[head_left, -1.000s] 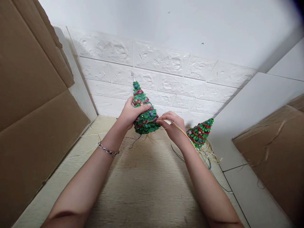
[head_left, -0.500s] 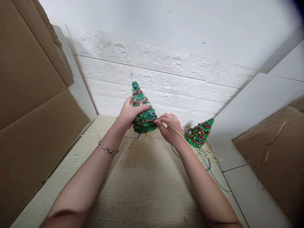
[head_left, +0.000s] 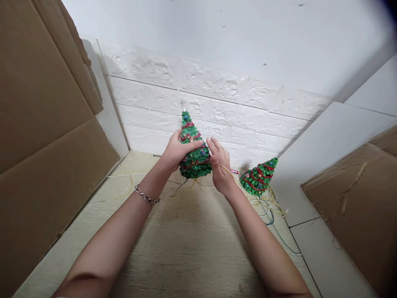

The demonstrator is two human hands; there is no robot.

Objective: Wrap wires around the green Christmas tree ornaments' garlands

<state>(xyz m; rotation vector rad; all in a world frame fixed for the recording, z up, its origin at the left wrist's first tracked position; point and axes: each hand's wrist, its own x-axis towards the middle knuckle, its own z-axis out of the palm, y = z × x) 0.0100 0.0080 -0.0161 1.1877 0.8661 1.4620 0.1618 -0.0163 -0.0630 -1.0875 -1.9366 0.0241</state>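
A small green Christmas tree (head_left: 194, 159) with red garland, beads and a clear pointed tip leans slightly left, held by my left hand (head_left: 176, 151). The thumb of that hand lies across its front and the other fingers go behind it. My right hand (head_left: 221, 163) is beside the tree's lower right edge, thumb and fingers apart. A thin yellowish wire (head_left: 226, 169) runs from the tree's lower right past this thumb and over the hand. Loose thin wires (head_left: 195, 183), yellow and dark, stick out beneath the tree's base.
A second decorated tree (head_left: 259, 178) leans at the right, with tangled white, yellow and green wires (head_left: 269, 205) below it. Cardboard sheets (head_left: 58, 136) stand left and right (head_left: 356, 198). A white brick-pattern wall (head_left: 161, 99) closes the back. More wires (head_left: 125, 182) lie left.
My right fingers have parted from their pinch on the wire at the tree's lower edge. The tree in my left hand appears slightly further right and more upright; the whole view has shifted a little.
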